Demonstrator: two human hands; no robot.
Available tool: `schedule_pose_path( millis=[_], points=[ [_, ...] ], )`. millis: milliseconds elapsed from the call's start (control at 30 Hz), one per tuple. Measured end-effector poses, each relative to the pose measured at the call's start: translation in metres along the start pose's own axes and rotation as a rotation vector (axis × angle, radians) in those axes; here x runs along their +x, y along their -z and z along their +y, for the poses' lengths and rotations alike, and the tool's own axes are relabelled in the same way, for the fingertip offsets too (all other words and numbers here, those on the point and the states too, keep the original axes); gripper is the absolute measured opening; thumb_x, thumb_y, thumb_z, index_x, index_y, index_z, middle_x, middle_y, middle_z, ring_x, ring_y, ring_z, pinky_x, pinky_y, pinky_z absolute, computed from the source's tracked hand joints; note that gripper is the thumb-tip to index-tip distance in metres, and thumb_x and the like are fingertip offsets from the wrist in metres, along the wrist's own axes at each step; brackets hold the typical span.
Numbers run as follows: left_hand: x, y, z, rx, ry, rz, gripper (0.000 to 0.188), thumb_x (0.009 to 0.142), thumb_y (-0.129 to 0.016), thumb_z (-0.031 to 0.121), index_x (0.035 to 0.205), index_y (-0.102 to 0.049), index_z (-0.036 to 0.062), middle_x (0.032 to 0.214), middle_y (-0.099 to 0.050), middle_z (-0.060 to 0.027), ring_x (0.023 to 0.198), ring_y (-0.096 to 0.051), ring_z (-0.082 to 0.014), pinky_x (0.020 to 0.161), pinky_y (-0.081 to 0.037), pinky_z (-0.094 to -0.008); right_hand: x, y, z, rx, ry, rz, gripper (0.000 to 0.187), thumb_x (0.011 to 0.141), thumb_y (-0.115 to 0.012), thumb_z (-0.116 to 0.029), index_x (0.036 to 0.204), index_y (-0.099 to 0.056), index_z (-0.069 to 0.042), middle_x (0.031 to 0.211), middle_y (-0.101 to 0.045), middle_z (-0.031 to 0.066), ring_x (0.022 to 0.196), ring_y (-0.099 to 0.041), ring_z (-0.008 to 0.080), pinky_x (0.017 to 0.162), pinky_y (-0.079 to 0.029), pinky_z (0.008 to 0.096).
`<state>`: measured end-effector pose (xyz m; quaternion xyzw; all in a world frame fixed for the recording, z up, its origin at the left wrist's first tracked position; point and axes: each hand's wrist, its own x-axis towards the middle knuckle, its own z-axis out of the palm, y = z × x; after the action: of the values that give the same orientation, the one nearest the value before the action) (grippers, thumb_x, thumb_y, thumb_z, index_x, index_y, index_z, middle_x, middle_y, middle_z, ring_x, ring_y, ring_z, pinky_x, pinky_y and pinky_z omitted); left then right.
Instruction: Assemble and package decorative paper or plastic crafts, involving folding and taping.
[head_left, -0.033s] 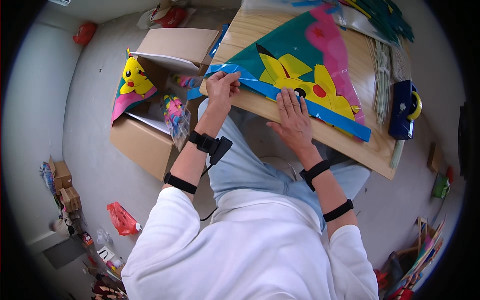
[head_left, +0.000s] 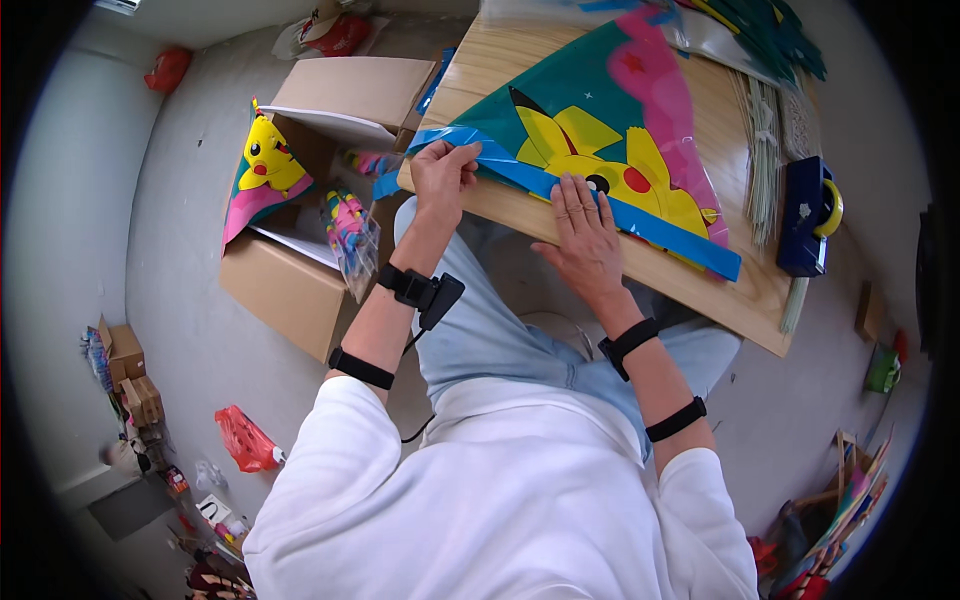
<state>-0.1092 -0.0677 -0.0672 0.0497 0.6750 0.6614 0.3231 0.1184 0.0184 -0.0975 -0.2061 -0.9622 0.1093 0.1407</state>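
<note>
A triangular plastic kite sheet (head_left: pixel 575 95), green and pink with a yellow cartoon animal, lies on the wooden table (head_left: pixel 750 305). Along its near edge runs a blue plastic strip (head_left: pixel 680 243), its left end jutting past the table corner. My left hand (head_left: pixel 441 180) is closed in a pinch on the strip near that corner. Flat on the strip and the sheet's lower edge rests my right hand (head_left: pixel 585 235), fingers stretched out and slightly apart. The part of the strip under my palm is hidden.
Left of the table stands an open cardboard box (head_left: pixel 280 295) holding a finished-looking cartoon kite (head_left: pixel 265 170) and bagged colourful pieces (head_left: pixel 350 230). A blue tape dispenser (head_left: pixel 803 220) and a bundle of thin sticks (head_left: pixel 764 160) lie at the right. A red bag (head_left: pixel 245 438) sits on the floor.
</note>
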Motion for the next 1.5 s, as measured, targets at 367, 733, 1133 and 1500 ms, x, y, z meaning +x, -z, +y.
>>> schedule_pose_path(
  millis=[367,733,1133,1500],
  points=[
    [-0.002,-0.023,-0.007,0.053,-0.42,0.057,0.01,0.087,-0.076,0.013,0.087,-0.068,0.0067,0.077,-0.067,0.0005,0.065,-0.061,-0.0068,0.059,-0.045,-0.0206,-0.001,0.001,0.0,0.015,-0.013,0.022,0.092,0.077,-0.079,-0.043,0.15,-0.041,-0.003,0.16,-0.035,0.0126,0.152,-0.027,0.0273,0.122,-0.024,0.048],
    [-0.008,-0.024,-0.005,0.118,-0.18,-0.019,0.015,0.082,-0.077,0.002,0.09,-0.065,0.005,0.08,-0.07,-0.0035,0.064,-0.067,-0.0111,0.056,-0.048,-0.02,0.0,0.0,0.0,0.007,0.001,0.028,0.093,0.076,-0.079,-0.044,0.149,-0.042,-0.003,0.159,-0.036,0.0128,0.151,-0.029,0.0276,0.122,-0.024,0.0482],
    [-0.013,-0.027,-0.014,0.117,-0.119,-0.004,0.02,0.078,-0.081,0.004,0.088,-0.064,0.0045,0.082,-0.068,-0.003,0.065,-0.063,-0.0097,0.059,-0.05,-0.0218,-0.001,0.0,-0.001,-0.002,-0.004,0.031,0.092,0.075,-0.079,-0.045,0.149,-0.043,-0.003,0.159,-0.037,0.0127,0.15,-0.03,0.0272,0.123,-0.023,0.0481],
    [-0.031,-0.05,-0.035,0.688,-0.613,0.177,0.024,0.071,-0.081,0.009,0.083,-0.06,0.0044,0.081,-0.067,-0.0122,0.076,-0.065,-0.0322,0.071,-0.051,-0.0406,-0.001,0.0,0.0,0.017,-0.008,0.047,0.091,0.073,-0.082,-0.041,0.147,-0.047,-0.003,0.157,-0.04,0.0117,0.15,-0.031,0.0261,0.122,-0.025,0.0473]
  ],
)
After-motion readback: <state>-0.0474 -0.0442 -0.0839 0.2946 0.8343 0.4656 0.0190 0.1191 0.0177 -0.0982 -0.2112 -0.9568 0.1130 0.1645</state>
